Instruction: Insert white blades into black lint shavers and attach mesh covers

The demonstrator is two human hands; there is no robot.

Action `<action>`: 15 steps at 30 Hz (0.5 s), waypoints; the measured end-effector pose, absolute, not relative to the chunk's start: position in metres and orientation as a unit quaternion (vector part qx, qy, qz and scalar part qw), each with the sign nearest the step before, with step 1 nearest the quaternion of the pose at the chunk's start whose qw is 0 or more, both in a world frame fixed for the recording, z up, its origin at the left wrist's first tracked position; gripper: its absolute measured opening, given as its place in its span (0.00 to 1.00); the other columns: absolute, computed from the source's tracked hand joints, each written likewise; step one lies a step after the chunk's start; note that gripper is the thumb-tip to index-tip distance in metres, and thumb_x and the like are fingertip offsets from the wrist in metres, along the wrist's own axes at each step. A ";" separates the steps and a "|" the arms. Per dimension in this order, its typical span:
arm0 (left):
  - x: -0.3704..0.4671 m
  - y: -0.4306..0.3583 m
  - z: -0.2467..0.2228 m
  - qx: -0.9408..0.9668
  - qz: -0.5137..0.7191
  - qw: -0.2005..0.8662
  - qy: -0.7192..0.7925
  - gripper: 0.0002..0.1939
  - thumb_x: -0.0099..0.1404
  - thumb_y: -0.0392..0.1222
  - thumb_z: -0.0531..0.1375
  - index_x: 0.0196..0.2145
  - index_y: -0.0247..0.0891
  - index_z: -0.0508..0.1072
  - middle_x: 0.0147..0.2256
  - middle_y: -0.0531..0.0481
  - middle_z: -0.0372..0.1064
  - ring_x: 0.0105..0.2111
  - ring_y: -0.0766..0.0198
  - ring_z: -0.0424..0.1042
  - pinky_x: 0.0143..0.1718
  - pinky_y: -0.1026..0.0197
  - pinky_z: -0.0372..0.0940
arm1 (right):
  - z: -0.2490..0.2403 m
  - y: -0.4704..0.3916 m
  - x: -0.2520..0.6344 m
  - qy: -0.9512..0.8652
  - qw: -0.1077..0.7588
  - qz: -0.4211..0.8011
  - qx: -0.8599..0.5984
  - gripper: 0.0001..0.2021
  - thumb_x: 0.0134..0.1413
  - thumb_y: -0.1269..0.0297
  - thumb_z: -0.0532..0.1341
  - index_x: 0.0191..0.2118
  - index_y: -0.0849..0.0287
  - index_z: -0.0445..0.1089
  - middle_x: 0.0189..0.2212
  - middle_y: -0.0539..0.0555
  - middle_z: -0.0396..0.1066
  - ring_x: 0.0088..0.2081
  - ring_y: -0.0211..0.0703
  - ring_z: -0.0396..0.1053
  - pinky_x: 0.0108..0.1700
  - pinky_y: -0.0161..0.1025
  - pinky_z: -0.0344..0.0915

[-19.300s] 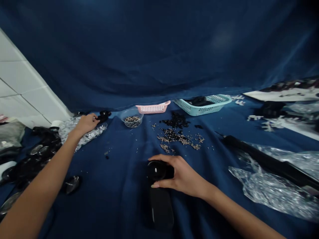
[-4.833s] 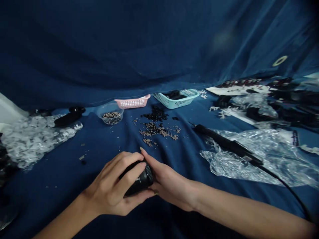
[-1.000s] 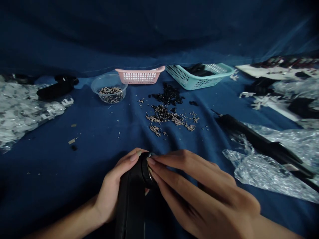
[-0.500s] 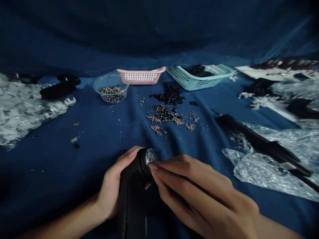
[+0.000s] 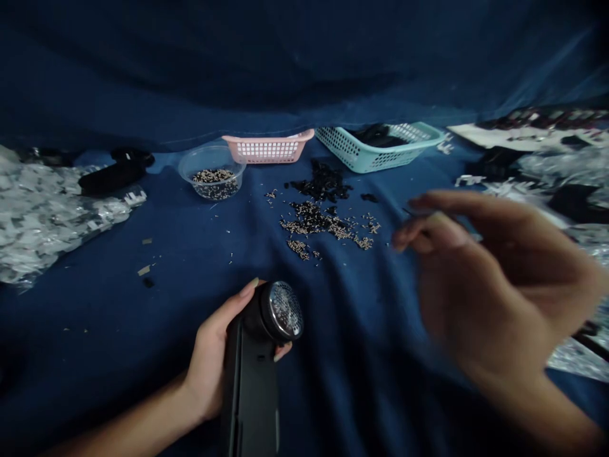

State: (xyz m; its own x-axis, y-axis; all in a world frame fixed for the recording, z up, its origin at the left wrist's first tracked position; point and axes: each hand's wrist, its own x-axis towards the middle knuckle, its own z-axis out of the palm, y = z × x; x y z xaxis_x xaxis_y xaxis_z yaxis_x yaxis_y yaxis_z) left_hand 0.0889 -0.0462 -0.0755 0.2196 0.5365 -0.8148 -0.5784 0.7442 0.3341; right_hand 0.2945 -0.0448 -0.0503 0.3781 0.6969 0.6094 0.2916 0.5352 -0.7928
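Note:
My left hand is wrapped round a black handheld device with a round, perforated metal head that faces up and to the right. Apart from the device, at the right, my right hand is raised over the cloth, blurred by motion. Its thumb and forefinger are pressed together, and whatever they may hold is too small to make out. Beyond the device, small screws lie scattered beside a pile of small black parts.
A clear bowl of screws, a pink basket and a teal basket holding black parts stand at the back. Bagged parts lie at the left. Plastic wrap lies at the right, partly behind my right hand.
My right hand has left the metal head and moved up and to the right. The head now shows whole. My left hand keeps its hold, with the device turned slightly. The black tool at right is now mostly hidden.

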 end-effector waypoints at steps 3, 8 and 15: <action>0.089 -0.045 -0.076 0.011 0.353 0.799 0.487 0.11 0.64 0.46 0.62 0.33 0.35 0.77 0.26 0.45 0.75 0.21 0.60 0.72 0.25 0.60 0.70 | -0.052 -0.036 0.303 -0.513 0.673 0.228 -0.482 0.06 0.53 0.67 0.72 0.34 0.46 0.80 0.31 0.50 0.73 0.29 0.41 0.68 0.32 0.43 0.69; 0.087 -0.047 -0.075 0.075 0.354 0.824 0.436 0.13 0.55 0.49 0.67 0.30 0.35 0.76 0.24 0.47 0.74 0.18 0.63 0.68 0.21 0.64 0.64 | -0.059 -0.049 0.291 -0.676 0.434 0.422 -0.420 0.08 0.55 0.66 0.71 0.41 0.54 0.78 0.36 0.51 0.75 0.33 0.38 0.74 0.35 0.37 0.74; 0.088 -0.049 -0.075 0.118 0.376 0.823 0.409 0.13 0.53 0.48 0.71 0.28 0.36 0.77 0.24 0.48 0.73 0.19 0.65 0.68 0.22 0.65 0.65 | -0.063 -0.061 0.275 -0.711 0.421 0.398 -0.398 0.05 0.62 0.73 0.64 0.42 0.60 0.75 0.36 0.53 0.75 0.35 0.36 0.74 0.38 0.35 0.73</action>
